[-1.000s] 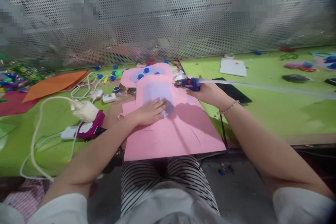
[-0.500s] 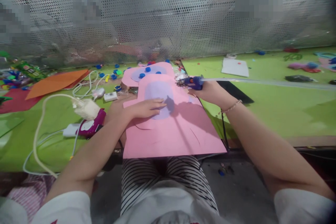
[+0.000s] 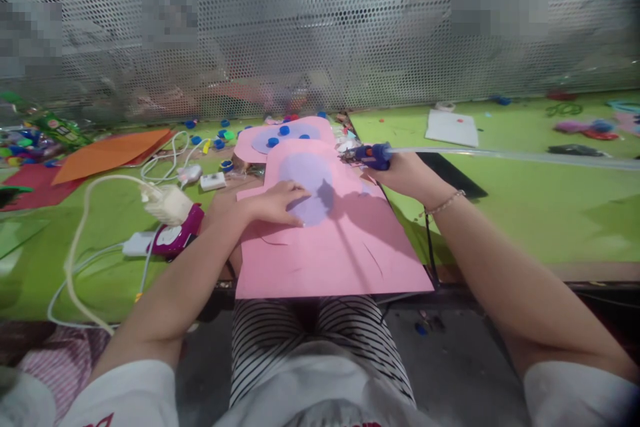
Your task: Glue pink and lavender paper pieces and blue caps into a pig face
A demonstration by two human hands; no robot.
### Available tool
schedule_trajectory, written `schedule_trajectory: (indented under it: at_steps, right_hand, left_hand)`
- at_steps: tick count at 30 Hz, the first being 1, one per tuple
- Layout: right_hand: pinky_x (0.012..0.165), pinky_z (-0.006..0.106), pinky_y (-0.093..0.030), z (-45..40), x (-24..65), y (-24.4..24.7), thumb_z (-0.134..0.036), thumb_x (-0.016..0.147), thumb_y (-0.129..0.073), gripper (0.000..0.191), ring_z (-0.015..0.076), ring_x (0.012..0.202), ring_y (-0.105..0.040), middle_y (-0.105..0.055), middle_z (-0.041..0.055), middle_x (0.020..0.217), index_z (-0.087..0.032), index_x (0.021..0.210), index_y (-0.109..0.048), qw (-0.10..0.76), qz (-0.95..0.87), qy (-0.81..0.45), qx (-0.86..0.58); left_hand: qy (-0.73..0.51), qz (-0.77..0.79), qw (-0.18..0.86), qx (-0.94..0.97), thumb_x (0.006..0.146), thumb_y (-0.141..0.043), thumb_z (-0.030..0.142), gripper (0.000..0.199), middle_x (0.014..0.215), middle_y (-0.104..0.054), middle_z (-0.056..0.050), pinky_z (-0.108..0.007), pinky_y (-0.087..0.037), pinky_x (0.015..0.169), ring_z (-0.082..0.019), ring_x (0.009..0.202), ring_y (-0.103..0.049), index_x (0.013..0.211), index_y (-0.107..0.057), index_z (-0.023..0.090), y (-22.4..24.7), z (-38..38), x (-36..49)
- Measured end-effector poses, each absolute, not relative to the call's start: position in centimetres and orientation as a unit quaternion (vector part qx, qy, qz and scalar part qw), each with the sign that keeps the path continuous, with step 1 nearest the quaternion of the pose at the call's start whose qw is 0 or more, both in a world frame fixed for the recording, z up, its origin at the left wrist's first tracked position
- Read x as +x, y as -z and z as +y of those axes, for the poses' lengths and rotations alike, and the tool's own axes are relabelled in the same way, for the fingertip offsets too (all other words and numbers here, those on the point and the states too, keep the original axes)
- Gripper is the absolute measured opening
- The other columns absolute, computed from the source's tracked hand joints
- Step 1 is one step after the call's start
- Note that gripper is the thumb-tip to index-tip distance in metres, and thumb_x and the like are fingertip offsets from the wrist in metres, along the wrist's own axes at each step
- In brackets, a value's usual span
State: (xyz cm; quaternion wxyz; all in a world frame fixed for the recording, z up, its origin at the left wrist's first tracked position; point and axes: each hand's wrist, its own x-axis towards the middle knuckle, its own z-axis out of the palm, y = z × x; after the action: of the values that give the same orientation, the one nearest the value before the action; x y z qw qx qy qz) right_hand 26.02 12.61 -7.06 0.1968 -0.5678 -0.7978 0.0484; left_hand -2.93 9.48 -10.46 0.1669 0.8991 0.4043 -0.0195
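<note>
My left hand point(image 3: 283, 201) lies on a pink paper cutout point(image 3: 340, 260), its fingers spread over the edge of a lilac paper oval point(image 3: 306, 173) on the cutout. In my right hand point(image 3: 407, 173) is a blue hot glue gun point(image 3: 373, 155), held just above the cutout's upper right edge, with its nozzle toward the left. A long clear glue stick point(image 3: 480, 158) sticks out of the back of the gun. Beyond the cutout lies a second pink piece point(image 3: 245, 147) with a lilac oval, and several blue bottle caps point(image 3: 285, 130) sit on it.
At left, a purple power strip point(image 3: 175, 233) holds a cream plug point(image 3: 170, 203) with trailing cables. Orange paper point(image 3: 110, 153) and a green bottle point(image 3: 57, 130) lie farther back. Right of the cutout are a black sheet point(image 3: 453, 173) and a white pad point(image 3: 451, 127). A perforated metal panel point(image 3: 280, 33) stands behind.
My left thumb has spread away from the fingers, and the fingertips have drawn back slightly to the left on the oval. The glue gun is held in nearly the same place.
</note>
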Motion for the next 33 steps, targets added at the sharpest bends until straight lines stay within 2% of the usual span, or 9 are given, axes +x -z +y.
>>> schedule_trajectory:
  at_steps: [10, 13, 16, 19, 21, 25, 29, 33]
  right_hand:
    - [0.057, 0.030, -0.040, 12.6, 26.0, 7.3, -0.046, 0.071, -0.056, 0.030, 0.0235, 0.064, -0.058, -0.059, 0.0066, 0.061, -0.016, 0.067, -0.062, 0.204, -0.784, -0.078, -0.581]
    - [0.056, 0.030, -0.041, 12.4, 25.4, 7.2, -0.042, 0.070, -0.060, 0.027, 0.0210, 0.062, -0.056, -0.058, 0.0040, 0.060, -0.017, 0.078, -0.063, 0.261, -0.773, -0.130, -0.563]
    - [0.055, 0.029, -0.043, 12.2, 24.7, 7.6, -0.040, 0.070, -0.062, 0.023, 0.0168, 0.056, -0.052, -0.055, 0.0016, 0.056, -0.018, 0.077, -0.059, 0.327, -0.748, -0.243, -0.524]
    - [0.049, 0.027, -0.041, 12.2, 24.0, 8.3, -0.041, 0.070, -0.063, 0.024, 0.0115, 0.046, -0.044, -0.051, -0.0002, 0.053, -0.019, 0.069, -0.052, 0.372, -0.685, -0.401, -0.480]
    - [0.044, 0.025, -0.038, 12.3, 23.7, 8.9, -0.040, 0.069, -0.065, 0.025, 0.0089, 0.043, -0.039, -0.051, -0.0008, 0.054, -0.019, 0.068, -0.050, 0.398, -0.632, -0.492, -0.446]
    - [0.039, 0.022, -0.035, 12.6, 23.1, 9.8, -0.035, 0.064, -0.070, 0.026, 0.0064, 0.041, -0.038, -0.054, -0.0008, 0.057, -0.017, 0.066, -0.051, 0.414, -0.567, -0.589, -0.401]
    - [0.038, 0.021, -0.031, 12.7, 22.5, 10.4, -0.032, 0.063, -0.072, 0.026, 0.0054, 0.041, -0.039, -0.054, -0.0017, 0.058, -0.016, 0.065, -0.051, 0.408, -0.543, -0.615, -0.400]
    - [0.039, 0.021, -0.030, 12.9, 22.3, 10.7, -0.031, 0.065, -0.072, 0.026, 0.0052, 0.040, -0.040, -0.052, -0.0024, 0.056, -0.016, 0.064, -0.050, 0.399, -0.550, -0.612, -0.404]
  left_hand:
    - [0.051, 0.391, 0.191, 0.899, 0.076, -0.054, 0.037, 0.069, 0.141, -0.029, -0.011, -0.038, -0.025, 0.106, -0.025, 0.130, -0.027, 0.139, -0.029, 0.022, 9.7, 9.5, -3.4]
    - [0.030, 0.387, 0.183, 0.903, 0.073, -0.054, 0.030, 0.062, 0.136, -0.037, -0.009, -0.034, -0.033, 0.100, -0.022, 0.123, -0.036, 0.133, -0.037, 0.023, 9.1, 9.3, -3.2]
    - [-0.017, 0.427, 0.173, 0.887, 0.071, -0.051, 0.023, 0.035, 0.108, -0.057, -0.005, -0.027, -0.042, 0.078, -0.017, 0.093, -0.053, 0.106, -0.055, 0.021, 8.1, 8.6, -2.7]
    - [-0.001, 0.477, 0.183, 0.860, 0.070, -0.046, 0.020, 0.010, 0.070, -0.058, -0.001, -0.025, -0.037, 0.057, -0.013, 0.062, -0.049, 0.072, -0.056, 0.018, 7.6, 7.8, -1.8]
    - [0.034, 0.479, 0.183, 0.858, 0.070, -0.045, 0.022, 0.013, 0.058, -0.054, -0.001, -0.027, -0.032, 0.052, -0.013, 0.053, -0.044, 0.061, -0.053, 0.019, 7.7, 7.3, -1.3]
    - [0.078, 0.461, 0.152, 0.871, 0.071, -0.043, 0.024, 0.018, 0.060, -0.056, -0.002, -0.029, -0.028, 0.050, -0.014, 0.051, -0.043, 0.059, -0.055, 0.020, 8.3, 6.9, -1.0]
    - [0.100, 0.451, 0.126, 0.878, 0.068, -0.043, 0.020, 0.016, 0.062, -0.059, -0.003, -0.028, -0.027, 0.048, -0.013, 0.050, -0.043, 0.062, -0.057, 0.019, 8.1, 6.4, -0.8]
    - [0.123, 0.454, 0.062, 0.881, 0.069, -0.043, 0.018, 0.019, 0.069, -0.064, -0.008, -0.030, -0.031, 0.049, -0.018, 0.055, -0.051, 0.066, -0.062, 0.017, 7.6, 5.4, -0.1]
